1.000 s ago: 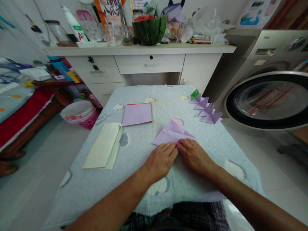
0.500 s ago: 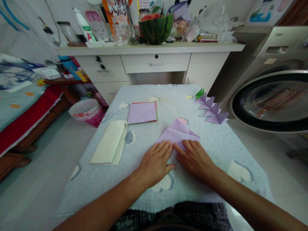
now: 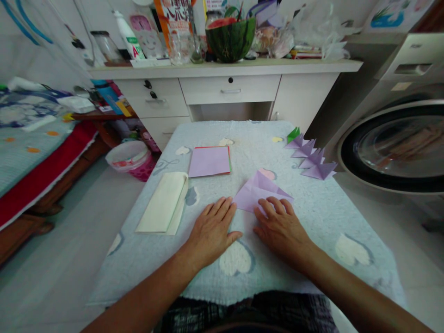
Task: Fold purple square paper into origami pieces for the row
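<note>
Touching purple paper point(image 3: 255, 190), near edge, right fingers point(image 3: 276, 206)

Matt folded paper point(image 3: 255, 192), nubbly worktop cloth point(image 3: 253, 134)
Crinkled clear plastic bag point(image 3: 312, 28), smooth watermelon rind point(image 3: 231, 44), silvery metal-look washing machine point(image 3: 385, 92), glossy wooden bed frame point(image 3: 62, 186)

We read one letter clearly: a large red capital "A" point(image 3: 137, 52) on the white bottle point(image 3: 126, 34), which stands toward half past ten, while the smaller print on its green band is too fine for us to make out. At eleven o'clock we see bold white Chinese characters on the orange bag point(image 3: 169, 18), partly cut off and too blurred for us to read with certainty. The printed sheet point(image 3: 212, 4) at twelve o'clock and the pale sticker point(image 3: 401, 86) on the washing machine point(image 3: 391, 143), between two and three, are illegible to us.
</note>
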`<move>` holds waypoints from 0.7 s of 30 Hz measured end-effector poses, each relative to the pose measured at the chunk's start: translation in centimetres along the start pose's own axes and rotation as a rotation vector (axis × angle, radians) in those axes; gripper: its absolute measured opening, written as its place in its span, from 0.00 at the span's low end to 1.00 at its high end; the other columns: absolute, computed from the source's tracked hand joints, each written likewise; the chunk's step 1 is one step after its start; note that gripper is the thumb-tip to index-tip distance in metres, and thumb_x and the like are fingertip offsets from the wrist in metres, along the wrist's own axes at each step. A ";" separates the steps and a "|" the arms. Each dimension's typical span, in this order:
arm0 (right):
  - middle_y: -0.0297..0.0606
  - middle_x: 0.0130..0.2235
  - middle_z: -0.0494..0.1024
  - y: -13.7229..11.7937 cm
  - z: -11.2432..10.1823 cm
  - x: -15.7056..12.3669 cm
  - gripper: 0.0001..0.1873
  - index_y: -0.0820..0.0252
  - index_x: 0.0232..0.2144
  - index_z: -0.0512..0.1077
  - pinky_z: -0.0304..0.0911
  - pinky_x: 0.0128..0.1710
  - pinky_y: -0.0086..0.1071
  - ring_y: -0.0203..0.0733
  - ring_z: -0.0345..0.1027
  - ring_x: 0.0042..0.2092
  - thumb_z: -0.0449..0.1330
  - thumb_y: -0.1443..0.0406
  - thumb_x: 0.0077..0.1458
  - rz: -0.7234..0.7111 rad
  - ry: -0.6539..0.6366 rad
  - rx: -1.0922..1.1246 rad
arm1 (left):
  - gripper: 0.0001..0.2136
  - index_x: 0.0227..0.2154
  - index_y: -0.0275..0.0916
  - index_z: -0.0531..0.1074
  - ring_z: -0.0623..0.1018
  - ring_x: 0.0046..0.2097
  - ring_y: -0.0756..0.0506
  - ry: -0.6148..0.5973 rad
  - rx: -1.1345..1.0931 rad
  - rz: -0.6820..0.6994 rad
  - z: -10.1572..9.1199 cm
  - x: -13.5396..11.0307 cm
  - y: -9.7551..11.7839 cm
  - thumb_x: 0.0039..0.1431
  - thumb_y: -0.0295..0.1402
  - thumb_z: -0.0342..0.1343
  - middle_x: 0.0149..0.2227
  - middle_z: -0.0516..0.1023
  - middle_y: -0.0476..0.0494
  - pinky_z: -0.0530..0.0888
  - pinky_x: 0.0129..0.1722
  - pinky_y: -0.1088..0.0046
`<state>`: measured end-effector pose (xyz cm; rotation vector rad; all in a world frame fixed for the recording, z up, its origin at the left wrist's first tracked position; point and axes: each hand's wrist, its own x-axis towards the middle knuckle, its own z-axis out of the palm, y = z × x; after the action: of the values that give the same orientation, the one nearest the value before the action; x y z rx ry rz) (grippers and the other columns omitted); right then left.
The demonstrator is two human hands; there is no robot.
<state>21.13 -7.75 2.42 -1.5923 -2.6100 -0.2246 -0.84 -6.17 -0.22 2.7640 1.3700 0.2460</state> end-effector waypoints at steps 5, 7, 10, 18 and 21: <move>0.47 0.41 0.74 -0.3 0.3 0.9 0.13 0.65 0.39 0.74 0.61 0.41 0.40 0.49 0.65 0.42 0.58 0.60 0.59 -0.060 -0.084 0.081 | 0.28 0.60 0.37 0.60 0.61 0.65 0.36 0.015 -0.024 -0.031 -0.4 -0.1 -0.6 0.61 0.45 0.54 0.64 0.62 0.35 0.60 0.61 0.54; 0.47 0.39 0.74 -0.3 0.3 1.1 0.12 0.64 0.37 0.74 0.61 0.40 0.40 0.49 0.65 0.40 0.57 0.59 0.60 -0.058 -0.089 0.086 | 0.25 0.58 0.37 0.62 0.64 0.63 0.37 0.021 -0.065 -0.055 -0.7 0.1 -0.8 0.61 0.41 0.55 0.62 0.64 0.34 0.62 0.61 0.54; 0.46 0.40 0.73 -0.4 0.1 1.2 0.15 0.62 0.44 0.73 0.61 0.39 0.40 0.51 0.65 0.41 0.57 0.58 0.60 -0.054 -0.076 0.089 | 0.17 0.52 0.38 0.66 0.68 0.59 0.39 0.042 -0.172 -0.103 -1.3 0.8 -1.2 0.60 0.31 0.55 0.57 0.69 0.37 0.66 0.58 0.57; 0.46 0.42 0.72 -0.6 0.6 1.5 0.22 0.50 0.54 0.69 0.58 0.38 0.41 0.52 0.62 0.41 0.55 0.52 0.60 -0.034 -0.037 0.105 | 0.10 0.39 0.41 0.71 0.70 0.48 0.42 0.104 -0.389 -0.144 -1.0 3.8 -2.4 0.55 0.23 0.55 0.42 0.70 0.45 0.69 0.51 0.61; 0.45 0.42 0.72 -0.4 0.7 1.6 0.19 0.52 0.52 0.70 0.57 0.38 0.40 0.51 0.62 0.41 0.55 0.54 0.61 -0.013 -0.028 0.134 | 0.06 0.35 0.40 0.72 0.69 0.46 0.42 0.086 -0.411 -0.171 -0.7 4.4 -2.6 0.55 0.25 0.58 0.40 0.70 0.45 0.69 0.49 0.62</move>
<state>20.10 -6.41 1.87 -1.5456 -2.5954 -0.0274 -0.37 -1.11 0.76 2.3143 1.3799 0.5718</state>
